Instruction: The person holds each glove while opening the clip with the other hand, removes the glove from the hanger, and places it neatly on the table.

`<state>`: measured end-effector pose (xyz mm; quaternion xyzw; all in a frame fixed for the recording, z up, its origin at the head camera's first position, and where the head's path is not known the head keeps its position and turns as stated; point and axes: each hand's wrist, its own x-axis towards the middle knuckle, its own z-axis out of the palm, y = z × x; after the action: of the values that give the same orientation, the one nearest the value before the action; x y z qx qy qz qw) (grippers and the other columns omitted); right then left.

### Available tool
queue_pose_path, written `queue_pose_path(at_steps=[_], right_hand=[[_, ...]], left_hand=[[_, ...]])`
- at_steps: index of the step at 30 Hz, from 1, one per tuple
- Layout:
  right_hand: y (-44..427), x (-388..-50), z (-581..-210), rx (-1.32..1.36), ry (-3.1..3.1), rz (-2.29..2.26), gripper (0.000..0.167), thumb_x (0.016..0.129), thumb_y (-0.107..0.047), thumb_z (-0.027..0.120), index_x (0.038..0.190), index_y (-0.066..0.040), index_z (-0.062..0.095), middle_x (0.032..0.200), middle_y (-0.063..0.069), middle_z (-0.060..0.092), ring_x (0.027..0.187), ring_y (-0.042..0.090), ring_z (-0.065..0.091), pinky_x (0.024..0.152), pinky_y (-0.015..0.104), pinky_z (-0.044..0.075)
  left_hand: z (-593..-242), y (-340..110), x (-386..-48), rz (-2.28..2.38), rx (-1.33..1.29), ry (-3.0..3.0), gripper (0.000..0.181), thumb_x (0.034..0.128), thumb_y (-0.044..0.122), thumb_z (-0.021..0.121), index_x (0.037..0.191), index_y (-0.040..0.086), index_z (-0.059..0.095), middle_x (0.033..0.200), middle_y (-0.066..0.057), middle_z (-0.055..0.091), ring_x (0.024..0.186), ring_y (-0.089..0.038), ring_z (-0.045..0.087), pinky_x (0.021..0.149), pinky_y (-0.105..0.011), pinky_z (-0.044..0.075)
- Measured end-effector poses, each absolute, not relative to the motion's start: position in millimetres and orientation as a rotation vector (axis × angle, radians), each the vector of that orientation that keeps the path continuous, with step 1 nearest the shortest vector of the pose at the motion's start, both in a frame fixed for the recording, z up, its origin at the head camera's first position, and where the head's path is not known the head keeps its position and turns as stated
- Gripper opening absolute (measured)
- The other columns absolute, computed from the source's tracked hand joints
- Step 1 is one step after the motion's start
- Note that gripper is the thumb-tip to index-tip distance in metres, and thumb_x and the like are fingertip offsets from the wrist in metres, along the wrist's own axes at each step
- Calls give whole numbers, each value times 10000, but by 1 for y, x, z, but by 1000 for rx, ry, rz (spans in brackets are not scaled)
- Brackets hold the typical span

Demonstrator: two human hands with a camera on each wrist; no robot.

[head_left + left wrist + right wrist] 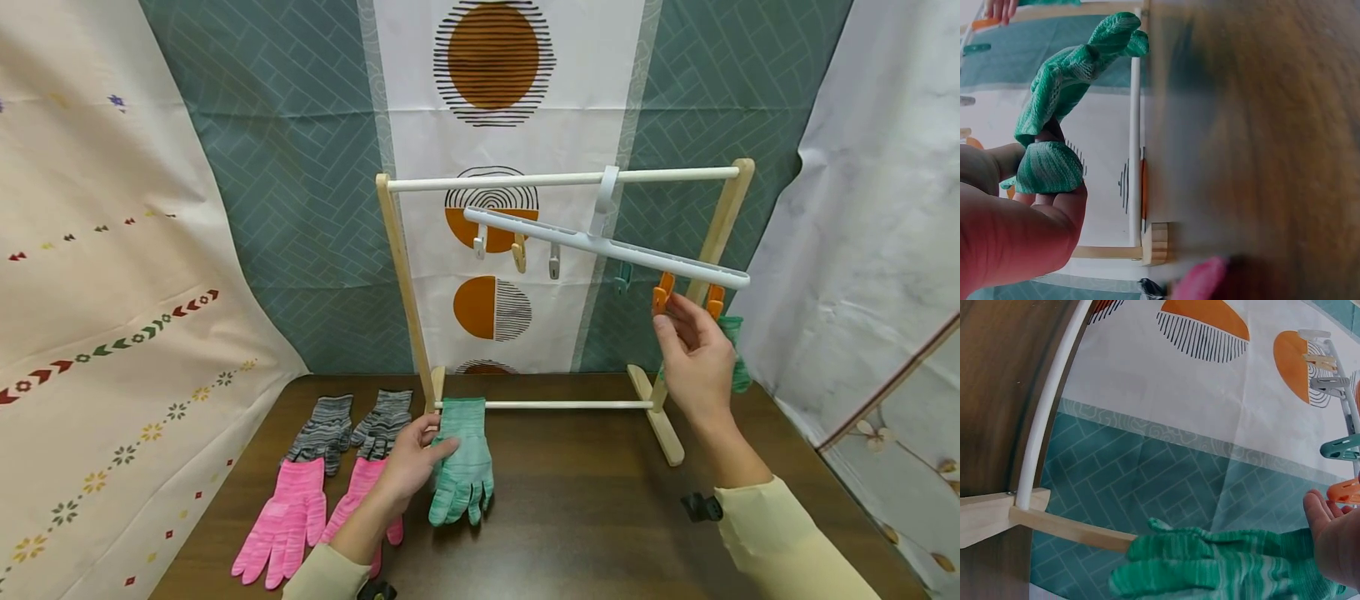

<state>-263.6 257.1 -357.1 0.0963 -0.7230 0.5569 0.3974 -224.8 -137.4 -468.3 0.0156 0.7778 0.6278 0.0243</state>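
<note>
My left hand (412, 458) holds a green knit glove (465, 458) by its cuff end, fingers of the glove hanging down. In the left wrist view the same glove (1054, 165) is pinched between thumb and fingers. My right hand (697, 354) pinches an orange clothespin (663, 293) on a white clip hanger (600, 243), which tilts down to the right. From another orange clothespin (716, 302) at the hanger's right end hangs a second green glove (738, 358), mostly hidden behind my right hand; its fingers show in the right wrist view.
The hanger hooks over the top bar of a wooden rack (525, 181). White, yellow, grey and teal clothespins (623, 277) hang along it. On the brown table (570, 508), pink gloves (285, 521) and grey striped gloves (322, 429) lie at left. Patterned cloth (285, 208) surrounds the table.
</note>
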Motion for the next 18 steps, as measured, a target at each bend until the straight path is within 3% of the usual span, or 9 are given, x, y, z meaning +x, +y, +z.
queue_pose_path(at_steps=[9, 13, 18], right_hand=[[259, -257, -363, 281, -1801, 1391, 367, 1029, -48, 698, 1385, 31, 657, 1270, 205, 719, 1087, 48, 710, 919, 147, 529], [259, -255, -367, 276, -1805, 1329, 333, 1028, -45, 699, 1357, 1, 685, 1243, 188, 725, 1094, 56, 714, 910, 145, 530], [260, -251, -370, 274, -1801, 1285, 324, 1027, -47, 702, 1351, -44, 703, 1219, 121, 739, 1102, 56, 715, 893, 143, 534]], left_hand=[[-477, -142, -224, 1881, 23, 2438, 476, 994, 121, 751, 1396, -55, 566, 1453, -305, 564, 1390, -483, 487, 1088, -645, 426], [-481, -144, -224, 1864, 16, 2433, 457, 984, 92, 748, 1374, -59, 566, 1415, -308, 581, 1368, -474, 505, 1073, -630, 443], [-486, -145, -224, 1821, 24, 2459, 430, 966, 50, 753, 1337, -67, 573, 1306, -272, 644, 1219, -396, 607, 986, -550, 507]])
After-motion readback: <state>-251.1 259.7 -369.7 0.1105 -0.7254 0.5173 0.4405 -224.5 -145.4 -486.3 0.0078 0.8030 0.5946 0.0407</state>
